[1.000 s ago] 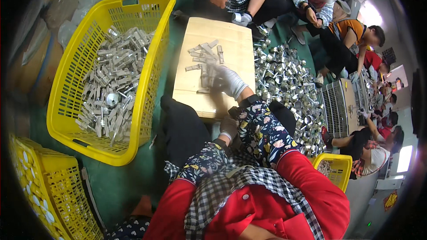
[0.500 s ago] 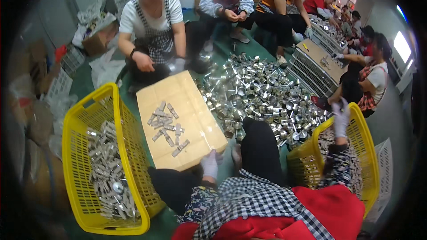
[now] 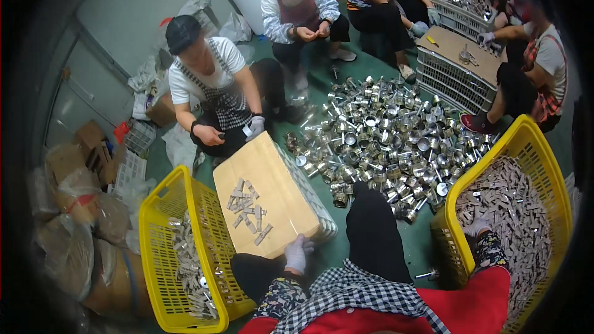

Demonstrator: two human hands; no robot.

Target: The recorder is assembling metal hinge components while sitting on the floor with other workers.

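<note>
My left hand, in a pale glove, rests at the near edge of a tan cardboard sheet that lies over a crate, its fingers stretched along the edge. Several small flat grey metal pieces lie loose on the cardboard. My right hand, gloved too, is down inside the right yellow basket, against a heap of similar grey metal pieces. Its fingertips are too indistinct to show whether they hold a piece. A left yellow basket holds more such pieces.
Ahead, a big pile of shiny metal cups with stems covers the green floor. Across the cardboard sits a person in a checked apron; other people work farther back. A cardboard-topped crate stands right of the pile, and bags and boxes line the left.
My right hand has dropped from above the right basket's rim onto the pieces inside. My left hand remains at the cardboard's edge. The whole view has shifted, bringing more of that basket into sight.
</note>
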